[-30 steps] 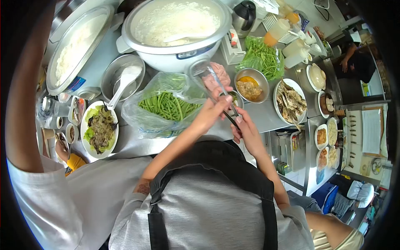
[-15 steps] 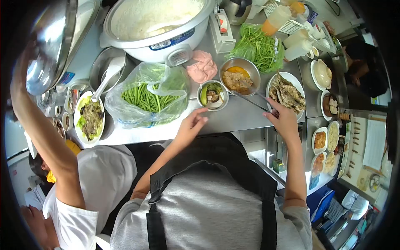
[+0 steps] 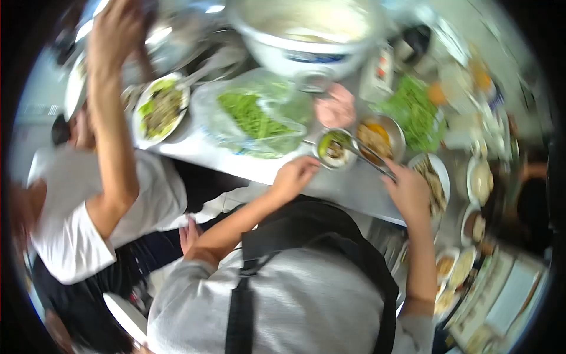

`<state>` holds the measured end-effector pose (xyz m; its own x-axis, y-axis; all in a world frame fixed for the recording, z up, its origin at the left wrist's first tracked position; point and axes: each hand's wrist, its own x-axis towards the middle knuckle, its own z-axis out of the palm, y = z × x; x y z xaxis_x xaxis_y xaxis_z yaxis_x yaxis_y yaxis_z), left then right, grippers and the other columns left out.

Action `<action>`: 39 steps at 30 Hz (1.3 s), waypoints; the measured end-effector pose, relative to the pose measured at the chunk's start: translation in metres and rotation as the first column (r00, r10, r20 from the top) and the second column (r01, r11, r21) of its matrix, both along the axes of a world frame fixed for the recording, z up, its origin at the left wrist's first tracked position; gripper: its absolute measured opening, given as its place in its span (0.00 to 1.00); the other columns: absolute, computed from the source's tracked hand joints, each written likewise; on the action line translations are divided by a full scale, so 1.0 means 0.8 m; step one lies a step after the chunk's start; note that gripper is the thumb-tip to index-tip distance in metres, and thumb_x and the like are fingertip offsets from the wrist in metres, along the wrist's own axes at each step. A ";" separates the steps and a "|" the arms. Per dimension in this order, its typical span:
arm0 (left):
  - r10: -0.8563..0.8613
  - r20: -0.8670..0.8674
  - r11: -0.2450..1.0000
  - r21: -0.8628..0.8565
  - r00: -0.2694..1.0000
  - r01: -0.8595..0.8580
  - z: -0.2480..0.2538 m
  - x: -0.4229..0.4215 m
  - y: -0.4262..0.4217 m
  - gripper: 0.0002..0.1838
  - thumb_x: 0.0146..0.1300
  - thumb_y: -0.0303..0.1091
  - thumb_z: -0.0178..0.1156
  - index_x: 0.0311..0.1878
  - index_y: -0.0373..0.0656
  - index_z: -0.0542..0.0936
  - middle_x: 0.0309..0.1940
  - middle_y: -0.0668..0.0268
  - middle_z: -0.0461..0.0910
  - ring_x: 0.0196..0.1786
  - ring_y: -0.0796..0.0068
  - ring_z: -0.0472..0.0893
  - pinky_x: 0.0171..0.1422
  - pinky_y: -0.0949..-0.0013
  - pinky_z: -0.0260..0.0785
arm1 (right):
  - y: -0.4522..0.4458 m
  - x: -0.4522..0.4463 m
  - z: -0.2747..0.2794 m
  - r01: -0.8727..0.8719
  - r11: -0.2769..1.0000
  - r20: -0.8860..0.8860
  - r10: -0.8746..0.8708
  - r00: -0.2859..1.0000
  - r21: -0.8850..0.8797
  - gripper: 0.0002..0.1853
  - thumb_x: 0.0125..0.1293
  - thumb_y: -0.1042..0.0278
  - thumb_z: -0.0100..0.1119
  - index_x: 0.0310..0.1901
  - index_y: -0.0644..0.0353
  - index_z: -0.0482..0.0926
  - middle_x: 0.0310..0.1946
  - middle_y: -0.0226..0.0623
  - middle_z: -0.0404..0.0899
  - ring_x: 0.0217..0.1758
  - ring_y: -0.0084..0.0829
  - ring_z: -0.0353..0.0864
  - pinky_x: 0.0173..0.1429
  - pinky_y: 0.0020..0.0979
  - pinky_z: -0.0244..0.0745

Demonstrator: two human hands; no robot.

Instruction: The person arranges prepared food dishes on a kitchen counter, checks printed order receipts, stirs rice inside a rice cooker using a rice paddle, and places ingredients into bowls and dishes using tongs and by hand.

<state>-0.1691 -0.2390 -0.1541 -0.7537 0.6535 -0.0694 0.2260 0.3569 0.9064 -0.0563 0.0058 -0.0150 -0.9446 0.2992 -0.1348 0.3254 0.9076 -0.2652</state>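
Note:
My right hand (image 3: 408,192) grips a pair of metal tongs (image 3: 377,163). Their tips reach over the edge of a small metal bowl (image 3: 336,164) that holds green pieces and something dark and pale. Just left of that bowl is my left hand (image 3: 296,177), fingers loosely bent and apart, holding nothing visible; blur hides whether the fingertips touch the rim. Behind the tongs sits a larger metal bowl (image 3: 400,141) with an orange liquid and pale brown food. A white plate of whole-looking fish (image 3: 435,183) lies to the right of my right hand.
A clear bag of green beans (image 3: 253,115), a pink cloth (image 3: 335,106) and a big white rice cooker (image 3: 315,59) stand behind. Bagged greens (image 3: 415,112) lie at right. On the left, a co-worker's raised arm (image 3: 112,118) passes near a plated salad (image 3: 162,109).
The view has swung, shifting the counter rightward. The tongs have moved from the larger bowl to the small bowl. My left hand has come closer to the small bowl. The co-worker's arm has also moved.

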 end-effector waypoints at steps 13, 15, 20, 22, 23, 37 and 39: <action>-0.503 -0.278 0.730 0.371 0.818 0.575 0.141 0.015 0.122 0.11 0.66 0.43 0.55 0.41 0.47 0.79 0.33 0.64 0.80 0.35 0.60 0.80 0.39 0.61 0.71 | 0.060 0.029 0.024 0.216 0.976 0.076 -0.217 0.973 0.012 0.24 0.57 0.54 0.63 0.54 0.55 0.79 0.28 0.48 0.81 0.33 0.46 0.81 0.40 0.39 0.73; -0.579 -0.240 0.699 0.345 0.779 0.626 0.128 0.017 0.131 0.10 0.66 0.42 0.54 0.42 0.48 0.80 0.34 0.64 0.81 0.34 0.62 0.80 0.38 0.63 0.71 | 0.068 0.028 0.038 0.215 0.969 0.155 -0.233 0.960 0.121 0.21 0.58 0.54 0.62 0.52 0.54 0.81 0.29 0.49 0.81 0.35 0.48 0.81 0.40 0.41 0.73; -0.446 -0.086 0.855 0.253 0.891 0.452 0.122 -0.005 0.144 0.09 0.64 0.37 0.57 0.45 0.48 0.81 0.31 0.64 0.81 0.30 0.71 0.80 0.36 0.69 0.70 | 0.091 0.011 0.046 0.138 0.968 0.185 -0.178 0.967 0.210 0.18 0.55 0.55 0.64 0.47 0.51 0.83 0.31 0.46 0.82 0.38 0.46 0.81 0.44 0.43 0.74; -0.245 -0.026 0.949 0.199 0.969 0.245 0.121 -0.034 0.143 0.10 0.65 0.34 0.57 0.48 0.46 0.81 0.32 0.65 0.82 0.30 0.79 0.78 0.37 0.73 0.70 | 0.099 0.001 0.047 0.085 0.973 0.231 -0.135 0.963 0.216 0.17 0.53 0.56 0.66 0.45 0.51 0.84 0.33 0.43 0.83 0.40 0.44 0.81 0.46 0.42 0.75; -0.130 -0.087 0.964 0.222 0.988 0.147 0.107 -0.052 0.140 0.11 0.66 0.34 0.56 0.49 0.45 0.80 0.32 0.67 0.81 0.30 0.81 0.77 0.37 0.74 0.70 | 0.101 -0.003 0.045 0.031 0.973 0.234 -0.087 0.968 0.231 0.17 0.53 0.57 0.66 0.44 0.52 0.84 0.33 0.43 0.83 0.40 0.44 0.81 0.46 0.42 0.75; 0.340 0.015 0.897 0.293 0.940 -0.330 0.066 -0.092 0.115 0.11 0.67 0.30 0.54 0.50 0.41 0.79 0.22 0.73 0.72 0.25 0.86 0.67 0.31 0.78 0.62 | 0.147 0.006 0.027 -0.096 0.989 0.109 0.083 0.990 0.114 0.15 0.55 0.57 0.64 0.43 0.50 0.85 0.30 0.41 0.81 0.37 0.44 0.80 0.44 0.41 0.74; 0.347 0.002 0.906 0.256 0.938 -0.336 0.061 -0.089 0.108 0.11 0.67 0.31 0.54 0.50 0.41 0.79 0.22 0.73 0.73 0.25 0.86 0.67 0.30 0.79 0.61 | 0.151 0.015 0.032 -0.055 0.996 0.097 0.048 0.994 0.074 0.15 0.56 0.56 0.63 0.44 0.49 0.84 0.30 0.40 0.82 0.37 0.43 0.80 0.44 0.40 0.73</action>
<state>-0.2403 -0.1522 -0.1050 -0.9325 0.3472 0.0992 0.1713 0.1836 0.9680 -0.0447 0.1270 0.0110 -0.9429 0.2636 -0.2038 0.2984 0.9402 -0.1646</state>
